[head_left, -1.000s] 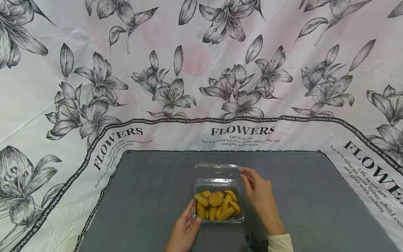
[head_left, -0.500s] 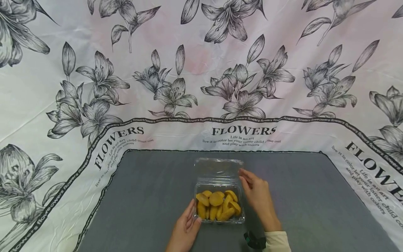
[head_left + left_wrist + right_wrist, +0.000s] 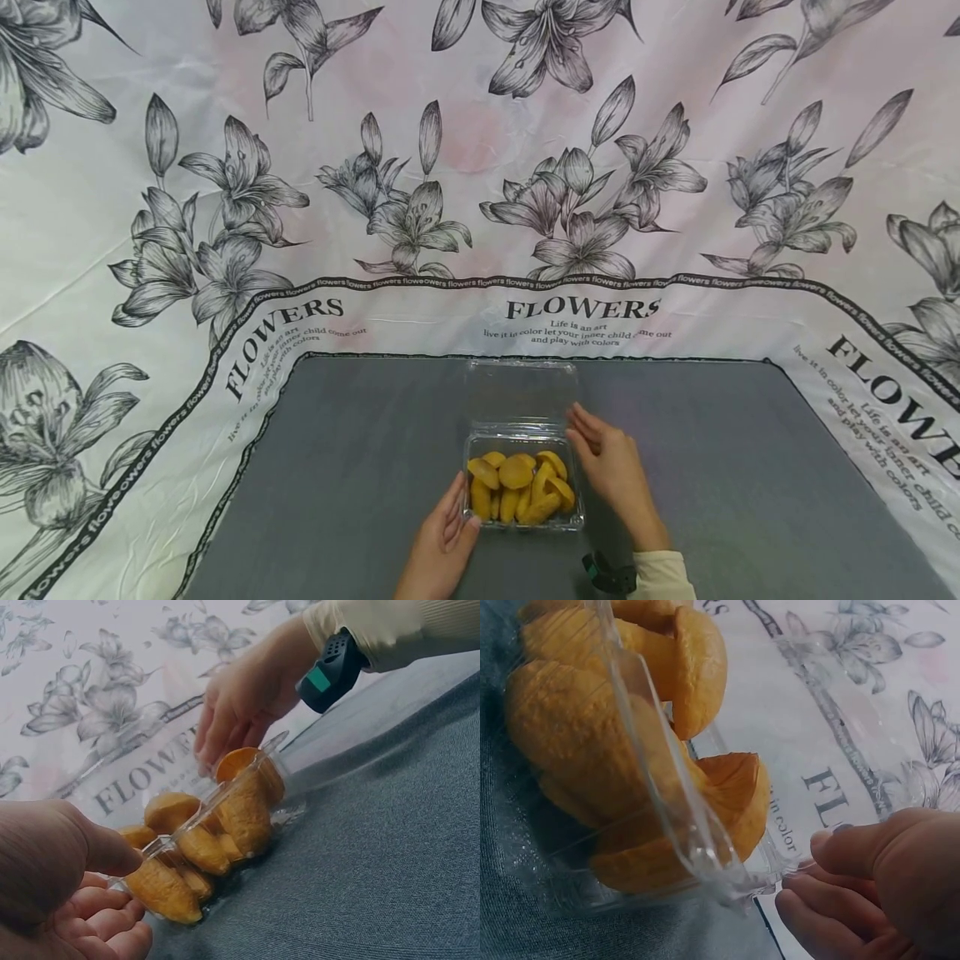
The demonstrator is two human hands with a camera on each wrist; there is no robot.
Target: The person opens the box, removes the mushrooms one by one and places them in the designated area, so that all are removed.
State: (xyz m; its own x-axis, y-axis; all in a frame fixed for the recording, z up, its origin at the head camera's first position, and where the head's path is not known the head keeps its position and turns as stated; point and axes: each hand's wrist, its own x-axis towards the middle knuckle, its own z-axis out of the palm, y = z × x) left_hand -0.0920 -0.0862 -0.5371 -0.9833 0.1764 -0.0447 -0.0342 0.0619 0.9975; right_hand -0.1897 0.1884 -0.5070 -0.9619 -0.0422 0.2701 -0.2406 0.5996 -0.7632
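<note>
A clear plastic clamshell box [image 3: 525,527] holds several plump, curved yellow-orange food pieces [image 3: 516,472]. It sits on the grey tabletop with its clear lid [image 3: 521,392] swung up and back. My left hand [image 3: 442,542] grips the box's left side; in the left wrist view its thumb [image 3: 112,851] lies over the rim, the fingers curled below. Beside the lid's right edge, near the hinge, is my right hand [image 3: 611,467]. In the right wrist view its thumb [image 3: 847,851] and fingertips are right at the plastic edge; I cannot tell whether they pinch it.
The grey tabletop [image 3: 360,467] spreads around the box. A white cloth [image 3: 420,325] printed with flowers and lettering borders it and rises behind. A dark wrist device [image 3: 609,573] with a green patch sits at the right cuff [image 3: 660,575].
The lid has swung further back, away from me. My right hand has shifted slightly and is now beside the lid's lower side rather than its corner. My left hand keeps its grip.
</note>
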